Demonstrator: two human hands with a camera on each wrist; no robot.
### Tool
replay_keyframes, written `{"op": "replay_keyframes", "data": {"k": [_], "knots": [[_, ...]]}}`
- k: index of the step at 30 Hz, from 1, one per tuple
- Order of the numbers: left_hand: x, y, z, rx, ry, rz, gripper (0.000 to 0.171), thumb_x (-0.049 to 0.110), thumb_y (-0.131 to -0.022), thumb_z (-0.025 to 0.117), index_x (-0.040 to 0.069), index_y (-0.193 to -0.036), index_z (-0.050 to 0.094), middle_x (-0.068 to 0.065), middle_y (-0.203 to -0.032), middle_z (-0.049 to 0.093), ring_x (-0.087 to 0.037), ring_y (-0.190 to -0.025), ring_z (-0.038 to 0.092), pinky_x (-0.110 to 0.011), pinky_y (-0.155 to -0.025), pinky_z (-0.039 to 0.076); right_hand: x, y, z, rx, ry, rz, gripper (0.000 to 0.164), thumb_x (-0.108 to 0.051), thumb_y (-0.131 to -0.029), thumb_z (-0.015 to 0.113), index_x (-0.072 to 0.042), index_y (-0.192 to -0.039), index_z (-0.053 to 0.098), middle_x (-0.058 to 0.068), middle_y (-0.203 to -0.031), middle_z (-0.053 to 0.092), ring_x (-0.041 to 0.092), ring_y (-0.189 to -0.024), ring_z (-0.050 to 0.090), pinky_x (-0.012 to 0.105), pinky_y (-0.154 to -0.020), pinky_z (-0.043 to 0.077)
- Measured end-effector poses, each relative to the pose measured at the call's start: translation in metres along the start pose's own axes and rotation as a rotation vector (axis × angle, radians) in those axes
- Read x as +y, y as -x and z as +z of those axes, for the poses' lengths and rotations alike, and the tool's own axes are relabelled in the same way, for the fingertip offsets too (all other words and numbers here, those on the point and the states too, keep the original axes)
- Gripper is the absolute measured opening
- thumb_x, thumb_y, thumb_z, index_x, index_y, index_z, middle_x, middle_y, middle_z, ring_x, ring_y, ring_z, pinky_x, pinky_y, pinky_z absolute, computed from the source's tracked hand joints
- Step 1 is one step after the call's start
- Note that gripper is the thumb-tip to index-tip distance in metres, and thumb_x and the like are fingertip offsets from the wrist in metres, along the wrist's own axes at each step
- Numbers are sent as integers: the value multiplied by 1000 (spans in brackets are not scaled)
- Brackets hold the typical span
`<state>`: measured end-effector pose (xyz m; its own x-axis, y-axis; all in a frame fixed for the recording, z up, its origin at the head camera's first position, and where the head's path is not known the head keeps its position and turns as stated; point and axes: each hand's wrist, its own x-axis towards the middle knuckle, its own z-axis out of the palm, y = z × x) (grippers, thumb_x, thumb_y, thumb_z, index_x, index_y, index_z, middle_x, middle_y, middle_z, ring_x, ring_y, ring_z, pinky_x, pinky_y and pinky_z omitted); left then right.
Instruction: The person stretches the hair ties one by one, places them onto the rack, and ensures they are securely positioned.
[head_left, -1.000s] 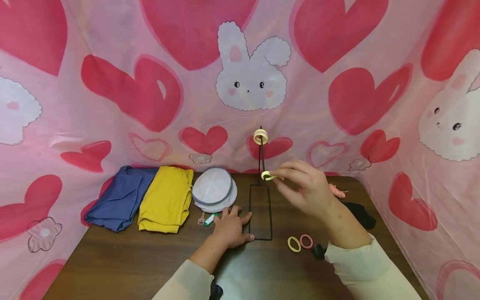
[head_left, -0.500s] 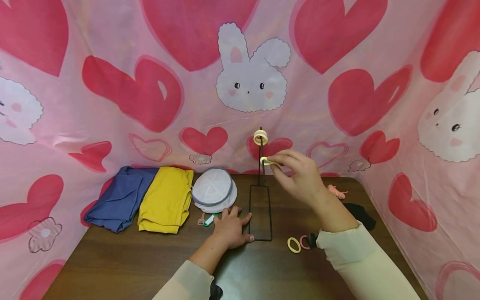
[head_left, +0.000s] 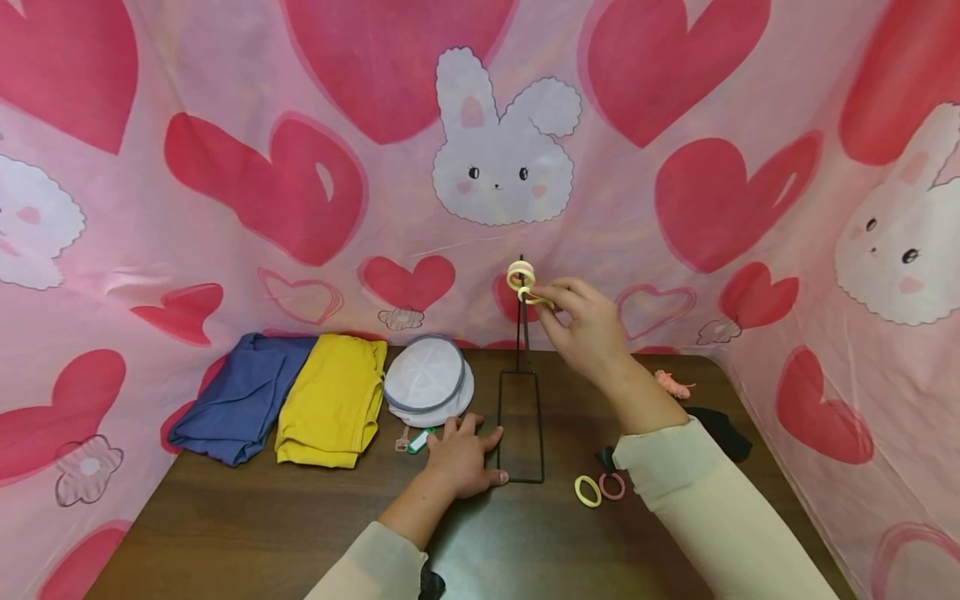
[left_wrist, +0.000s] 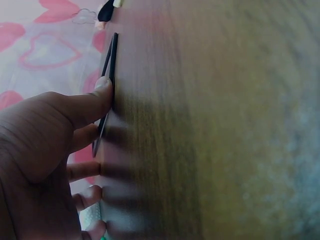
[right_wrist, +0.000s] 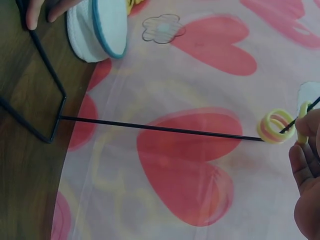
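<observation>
My right hand [head_left: 588,329] pinches a yellow hair tie [head_left: 543,301] between thumb and fingertips at the raised arm of a black wire stand [head_left: 541,425]. In the right wrist view, the held tie [right_wrist: 303,125] overlaps the rod, right beside yellow and pink hair ties [right_wrist: 272,127] hanging on it. My left hand [head_left: 461,458] lies with fingers spread at the left side of the stand's rectangular base. Its thumb presses on the base wire in the left wrist view, while its other fingertips rest at the tabletop [left_wrist: 160,125].
A yellow hair tie [head_left: 577,492] and a pink one [head_left: 623,487] lie right of the base. To the left are a white hat [head_left: 424,372], folded yellow cloth [head_left: 330,400], blue cloth [head_left: 240,400] and a green-edged tag [head_left: 422,440]. Black cloth [head_left: 720,433] lies far right.
My right hand has risen and moved slightly left, bringing the yellow hair tie up to those hanging on the stand. My left hand has stayed on the base.
</observation>
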<state>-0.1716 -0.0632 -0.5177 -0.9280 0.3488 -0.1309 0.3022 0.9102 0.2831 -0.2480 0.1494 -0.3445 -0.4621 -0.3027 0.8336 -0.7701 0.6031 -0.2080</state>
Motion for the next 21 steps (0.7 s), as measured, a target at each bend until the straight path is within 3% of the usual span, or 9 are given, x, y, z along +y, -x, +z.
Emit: {"op": "replay_keyframes", "data": {"k": [10,21], "knots": [[-1,0,4,1,20,6,75,60,-85,78,35,-152,55,-11,-155,43,-41,-135,35,-67,-93,36,8,-6,17,36,-16,56,29,5,-82,74,-1,-111,79,17,-109,68,33,-102,65,46,-86,56],[0,0,-1,-6,4,3,74,61,-87,76,34,-152,54,-13,-156,41,-42,-136,34,-70,-96,35,5,11,8,30,-65,40,27,9,-81,74,2,-107,78,15,-106,67,25,-84,68,39,-75,59]]}}
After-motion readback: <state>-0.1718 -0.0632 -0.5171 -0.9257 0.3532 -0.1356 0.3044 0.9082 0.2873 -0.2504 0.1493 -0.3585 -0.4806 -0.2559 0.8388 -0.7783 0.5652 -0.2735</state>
